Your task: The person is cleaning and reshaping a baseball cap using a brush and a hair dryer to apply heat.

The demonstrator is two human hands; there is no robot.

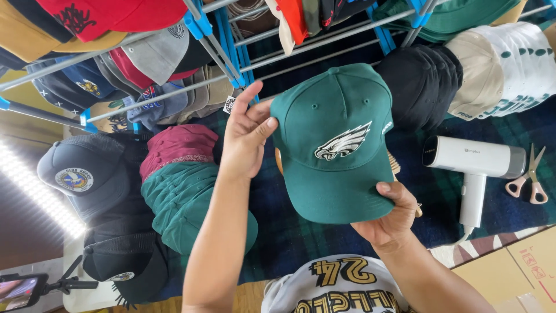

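Nearest, the right hand [389, 217] pinches the brim of a dark green cap [335, 145], thumb on top, fingers curled beneath. The left hand [246, 138] clasps the crown's left side, thumb pressed on the fabric. The cap is held up in the air above the plaid cloth [440, 191], not yet set down. Further right lie a white steamer [472, 162] and scissors [530, 177]. Farthest, a rack [231, 58] is hung with caps.

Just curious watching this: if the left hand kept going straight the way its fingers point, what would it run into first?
The left hand points up and slightly right, past the green cap. It would likely first meet the grey rack bars with their blue clips, though depth is hard to judge.
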